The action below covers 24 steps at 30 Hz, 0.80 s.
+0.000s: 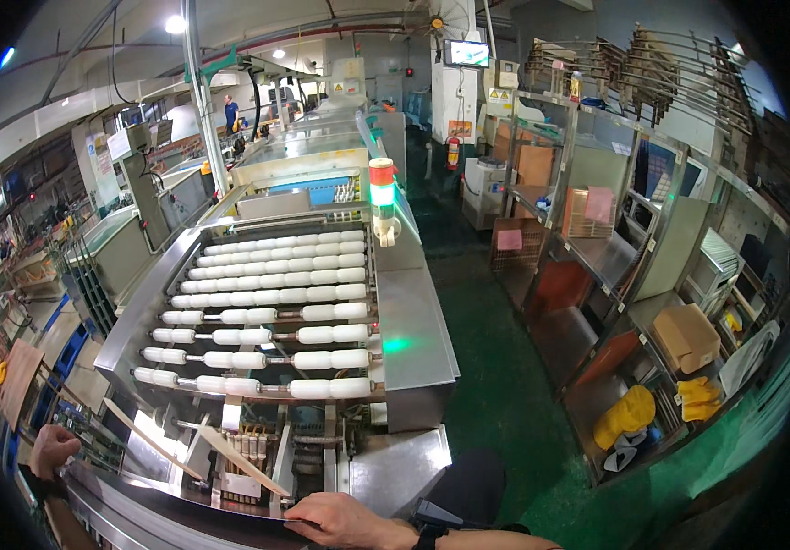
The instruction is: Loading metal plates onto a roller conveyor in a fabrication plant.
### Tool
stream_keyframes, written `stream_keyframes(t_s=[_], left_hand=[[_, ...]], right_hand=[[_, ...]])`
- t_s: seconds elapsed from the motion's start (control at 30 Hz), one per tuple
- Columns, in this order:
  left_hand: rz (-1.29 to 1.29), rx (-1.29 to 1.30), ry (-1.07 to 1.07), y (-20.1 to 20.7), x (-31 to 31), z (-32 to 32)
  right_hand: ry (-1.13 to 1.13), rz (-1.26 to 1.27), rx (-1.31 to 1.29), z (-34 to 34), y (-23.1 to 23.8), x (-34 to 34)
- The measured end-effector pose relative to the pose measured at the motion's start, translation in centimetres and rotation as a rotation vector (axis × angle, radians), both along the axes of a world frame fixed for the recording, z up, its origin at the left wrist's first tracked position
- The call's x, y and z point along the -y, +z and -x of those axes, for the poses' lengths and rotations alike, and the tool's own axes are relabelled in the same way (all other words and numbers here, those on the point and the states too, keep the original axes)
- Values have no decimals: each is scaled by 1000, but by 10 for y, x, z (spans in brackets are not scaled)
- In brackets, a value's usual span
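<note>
My right hand (345, 521) is at the bottom middle, its fingers curled over the right end of a thin dark-edged panel (221, 515) seen almost edge-on. At the lower left, my left hand (54, 449) is closed, with curled fingers beside a metal rail (129, 504). What it holds, if anything, is hidden. Just beyond the hands lie two slanting pale strips, one on the right (244, 460) and one on the left (149, 436). Farther ahead, rows of white rollers (271, 295) span a metal conveyor frame.
A signal light (382, 188) glows green on the conveyor's right cover (418, 330). Along the right wall stand shelves with a cardboard box (685, 336) and yellow gloves (626, 415). Between runs a green floor (496, 394). A person (231, 114) stands far off at the left.
</note>
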<state>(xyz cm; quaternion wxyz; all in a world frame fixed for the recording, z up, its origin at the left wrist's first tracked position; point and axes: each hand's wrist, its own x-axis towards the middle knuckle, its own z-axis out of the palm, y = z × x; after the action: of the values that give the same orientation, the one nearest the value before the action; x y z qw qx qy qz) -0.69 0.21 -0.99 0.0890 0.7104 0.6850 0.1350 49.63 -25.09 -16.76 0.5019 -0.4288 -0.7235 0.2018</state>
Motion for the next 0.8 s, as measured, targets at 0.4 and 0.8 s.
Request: stream_keyframes(t_s=[0.4,0.8], left_hand=[[0,-20,-15,0,-1,-3],[-22,15,3,6,4,-17]], right_hand=[[18,56,-3,-1,4,2],[18,35,-26,-2,6,1]])
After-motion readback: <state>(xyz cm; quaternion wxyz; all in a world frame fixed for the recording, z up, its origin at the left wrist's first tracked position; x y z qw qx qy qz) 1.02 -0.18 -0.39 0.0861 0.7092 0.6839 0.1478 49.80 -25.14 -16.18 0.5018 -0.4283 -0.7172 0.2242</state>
